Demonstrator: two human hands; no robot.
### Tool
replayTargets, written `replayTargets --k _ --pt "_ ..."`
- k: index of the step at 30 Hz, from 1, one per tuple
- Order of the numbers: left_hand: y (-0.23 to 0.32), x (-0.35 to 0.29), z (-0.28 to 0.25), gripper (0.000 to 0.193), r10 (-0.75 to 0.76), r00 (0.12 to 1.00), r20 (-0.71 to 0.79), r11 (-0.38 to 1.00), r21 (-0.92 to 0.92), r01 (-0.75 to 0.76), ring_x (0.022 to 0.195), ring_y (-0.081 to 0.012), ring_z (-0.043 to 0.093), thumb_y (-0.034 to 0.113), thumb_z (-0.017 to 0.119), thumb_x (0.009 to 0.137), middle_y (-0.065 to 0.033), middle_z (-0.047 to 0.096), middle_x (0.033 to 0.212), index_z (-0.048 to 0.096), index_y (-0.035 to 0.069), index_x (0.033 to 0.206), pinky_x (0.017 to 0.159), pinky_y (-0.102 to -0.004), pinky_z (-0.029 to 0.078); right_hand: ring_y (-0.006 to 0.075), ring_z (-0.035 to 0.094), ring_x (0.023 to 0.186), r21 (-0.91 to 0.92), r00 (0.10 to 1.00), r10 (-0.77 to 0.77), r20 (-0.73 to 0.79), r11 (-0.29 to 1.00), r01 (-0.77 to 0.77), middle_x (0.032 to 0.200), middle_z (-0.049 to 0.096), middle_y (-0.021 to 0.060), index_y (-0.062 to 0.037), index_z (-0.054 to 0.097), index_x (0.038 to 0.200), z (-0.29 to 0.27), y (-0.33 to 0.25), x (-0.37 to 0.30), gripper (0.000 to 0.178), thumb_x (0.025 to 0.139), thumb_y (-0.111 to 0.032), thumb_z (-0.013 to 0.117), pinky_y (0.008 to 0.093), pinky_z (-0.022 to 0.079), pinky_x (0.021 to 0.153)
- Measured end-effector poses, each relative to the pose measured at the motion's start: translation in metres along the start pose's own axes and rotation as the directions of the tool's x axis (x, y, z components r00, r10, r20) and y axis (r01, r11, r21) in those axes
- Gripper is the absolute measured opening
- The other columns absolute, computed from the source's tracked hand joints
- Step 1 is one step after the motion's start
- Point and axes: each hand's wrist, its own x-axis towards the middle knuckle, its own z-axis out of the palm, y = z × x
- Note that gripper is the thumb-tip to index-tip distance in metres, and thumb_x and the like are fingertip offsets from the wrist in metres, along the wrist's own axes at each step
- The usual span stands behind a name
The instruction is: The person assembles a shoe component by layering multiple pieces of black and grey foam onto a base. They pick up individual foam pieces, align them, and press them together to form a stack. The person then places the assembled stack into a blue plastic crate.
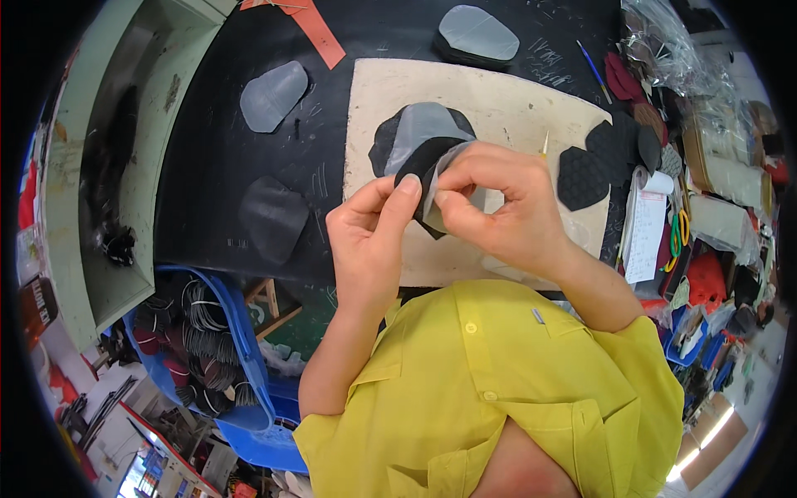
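My left hand [372, 231] pinches a black fabric piece [422, 158] between thumb and fingers, above a pale board. My right hand [508, 199] is closed, thumb against forefinger, on a thin greyish translucent sheet [446, 164] at the right edge of that piece. Between the two hands the sheet stands partly apart from the black fabric. Just beyond them, a stack of black textured pieces with a grey sheet [427, 123] on top lies on the board [386, 79]. The fingers hide part of the held piece.
Grey-topped shaped pieces [478, 35] lie at the far side, with another grey piece [274, 96] and a dark piece [272, 217] to the left. Black textured pieces [583, 178], a notepad [646, 224] and scissors [679, 236] are right. A blue basket [264, 390] holds bundled pieces.
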Motion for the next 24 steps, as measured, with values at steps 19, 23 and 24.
replayTargets --k 19,23,24 --pt "0.069 -0.015 -0.125 0.012 0.139 0.950 -0.281 0.973 0.216 -0.079 0.063 -0.0006 0.055 0.014 0.066 0.092 0.0030 0.066 0.079 0.067 0.003 0.097 0.053 -0.0147 0.037 0.0212 0.060 0.063 -0.430 0.877 0.373 0.303 0.874 -0.224 0.068 0.063 0.0101 0.0031 0.064 0.072 -0.100 0.014 -0.058 0.009 0.072 -0.004 0.070 0.0303 0.045 0.061" --pt "0.046 0.002 -0.175 0.024 0.286 0.875 -0.390 0.791 0.611 0.014 0.069 -0.0080 0.058 0.015 0.074 0.085 -0.0022 0.067 0.083 0.068 -0.001 0.101 0.063 -0.0221 0.045 0.0192 0.061 0.069 -0.375 0.946 0.287 0.152 0.902 -0.213 0.076 0.064 0.0111 0.0029 0.067 0.085 -0.075 0.033 -0.019 0.014 0.080 -0.009 0.071 0.0290 0.047 0.065" --pt "0.039 0.008 -0.180 0.029 0.420 0.828 -0.372 0.648 0.762 0.014 0.071 -0.0108 0.060 0.017 0.076 0.083 -0.0041 0.067 0.086 0.068 -0.001 0.104 0.064 -0.0241 0.047 0.0215 0.062 0.073 -0.325 0.966 0.240 0.094 0.925 -0.198 0.081 0.066 0.0121 0.0023 0.068 0.091 -0.059 0.043 -0.009 0.018 0.081 -0.012 0.072 0.0301 0.048 0.068"
